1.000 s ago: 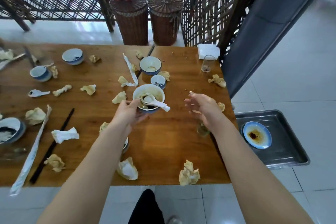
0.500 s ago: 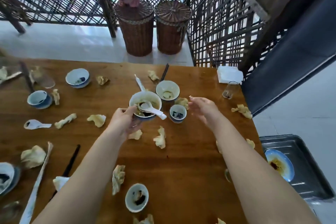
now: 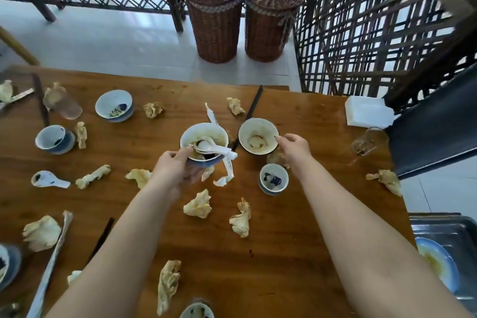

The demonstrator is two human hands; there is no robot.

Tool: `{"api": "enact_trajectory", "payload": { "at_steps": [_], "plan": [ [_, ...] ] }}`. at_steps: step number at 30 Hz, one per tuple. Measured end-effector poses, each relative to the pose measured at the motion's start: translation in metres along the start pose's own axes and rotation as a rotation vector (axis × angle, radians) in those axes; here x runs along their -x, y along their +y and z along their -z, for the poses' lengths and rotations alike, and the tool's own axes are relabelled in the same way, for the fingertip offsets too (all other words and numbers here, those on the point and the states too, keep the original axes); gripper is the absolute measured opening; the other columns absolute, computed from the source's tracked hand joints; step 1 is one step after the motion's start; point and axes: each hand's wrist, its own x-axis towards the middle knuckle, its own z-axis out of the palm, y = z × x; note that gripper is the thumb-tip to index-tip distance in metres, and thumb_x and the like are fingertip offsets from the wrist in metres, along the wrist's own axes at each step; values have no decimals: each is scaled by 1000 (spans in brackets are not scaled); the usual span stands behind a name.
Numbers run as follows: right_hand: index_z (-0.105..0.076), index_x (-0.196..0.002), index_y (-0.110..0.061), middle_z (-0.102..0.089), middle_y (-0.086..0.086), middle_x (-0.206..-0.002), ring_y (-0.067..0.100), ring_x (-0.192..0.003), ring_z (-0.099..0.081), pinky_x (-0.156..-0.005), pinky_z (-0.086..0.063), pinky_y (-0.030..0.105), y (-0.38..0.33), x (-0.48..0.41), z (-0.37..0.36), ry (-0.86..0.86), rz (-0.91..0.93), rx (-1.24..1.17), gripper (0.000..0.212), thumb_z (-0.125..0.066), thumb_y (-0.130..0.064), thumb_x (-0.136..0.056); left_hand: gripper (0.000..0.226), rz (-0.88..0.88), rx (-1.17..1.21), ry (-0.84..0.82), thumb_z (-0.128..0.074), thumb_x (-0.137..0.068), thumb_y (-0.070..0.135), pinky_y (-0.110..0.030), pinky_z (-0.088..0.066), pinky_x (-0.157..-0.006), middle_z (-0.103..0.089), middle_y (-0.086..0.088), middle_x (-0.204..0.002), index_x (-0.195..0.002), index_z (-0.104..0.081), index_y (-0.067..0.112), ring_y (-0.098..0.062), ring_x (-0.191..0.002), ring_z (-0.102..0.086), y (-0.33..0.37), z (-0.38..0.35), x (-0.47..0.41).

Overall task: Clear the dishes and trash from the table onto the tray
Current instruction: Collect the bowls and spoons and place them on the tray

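Centre frame, the soup bowl (image 3: 204,143) is in the left hand (image 3: 171,170): thumb hooked over the near rim, the other fingers curled underneath. A white spoon (image 3: 210,148) lies inside it, handle poking out over the right edge. Just to the right sits a second bowl (image 3: 258,139) on the table (image 3: 296,240), and the right hand (image 3: 294,148) is on it, fingers curled in, thumb and forefinger pinching its right rim. Below that hand stands a small cup (image 3: 273,182), close to the wrist. Crumpled napkins (image 3: 197,205) are scattered all over the wood, with more bowls at the left (image 3: 114,107) and a loose spoon (image 3: 49,179) at mid-left. At the lower right edge of the frame, off the table's end, the metal tray (image 3: 449,232) carries one stained plate (image 3: 438,266). A clear glass (image 3: 369,141) stands near the table's right corner.
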Motion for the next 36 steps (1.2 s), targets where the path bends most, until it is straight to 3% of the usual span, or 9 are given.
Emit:
{"api": "enact_trajectory", "payload": {
  "at_steps": [2,6,9,12,15,20,24,27,36],
  "plan": [
    [-47,-140,-14,-54,4,-133,22,-109,-56,-74,-50,28,-4,-10,-4,13,26,70,52,-61,-31,-92,21,-7,-29,10,-55,-96,25,-42,-54,-90,-65,-10,-92,-111,-49,11,-21,-81,-67,0,-4,-6],
    [-58,-129,-16,-60,3,-127,25,-118,-53,-96,-48,40,-8,-21,-10,16,81,258,44,-59,-38,-92,23,9,-35,24,-55,-96,26,-37,-54,-79,-63,-10,-97,-113,-49,12,-20,-82,-65,1,-7,-16],
    [-65,-114,-15,-63,0,-101,18,-87,-57,-73,-50,33,-10,-22,-11,-19,97,294,28,-57,-33,-94,22,34,-17,31,-56,-95,26,-34,-53,-74,-64,-9,-101,-111,-49,12,-20,-87,-65,0,-8,-21],
    [-61,-120,-12,-60,2,-101,13,-73,-52,-60,-44,25,-10,-22,-10,-5,83,225,30,-57,-29,-96,22,45,-4,30,-56,-95,26,-31,-53,-69,-64,-8,-99,-111,-49,11,-20,-86,-66,1,-10,-22],
    [-57,-129,-9,-61,2,-111,12,-81,-52,-75,-44,28,-8,-20,-11,11,91,162,39,-61,-26,-94,20,65,11,24,-55,-96,25,-32,-51,-67,-64,-8,-97,-109,-49,11,-21,-85,-66,2,-11,-22],
    [-61,-124,-12,-65,0,-112,12,-83,-54,-79,-51,31,-3,-15,-16,4,112,127,33,-61,-24,-93,18,92,42,21,-55,-96,26,-33,-50,-66,-65,-7,-95,-107,-48,14,-23,-88,-68,1,-14,-24],
    [-49,-138,-15,-60,-1,-124,9,-79,-56,-66,-52,25,-3,-11,-22,-45,179,181,44,-57,-21,-95,15,85,18,28,-55,-96,25,-34,-50,-63,-65,-8,-96,-105,-49,14,-21,-80,-68,-2,-11,-27],
    [-45,-141,-18,-55,3,-134,18,-94,-62,-79,-58,40,-8,-7,-26,-67,157,199,49,-58,-23,-93,11,90,16,48,-54,-97,24,-35,-49,-59,-64,-8,-92,-98,-49,15,-20,-75,-65,-4,-9,-27],
    [-47,-136,-9,-60,9,-113,23,-90,-67,-70,-60,35,-7,9,-1,-135,-17,-122,50,-62,-2,-89,10,67,34,26,-54,-97,24,-35,-53,-63,-65,-10,-98,-93,-49,16,-21,-75,-69,-3,-6,-17]
  ]
}}
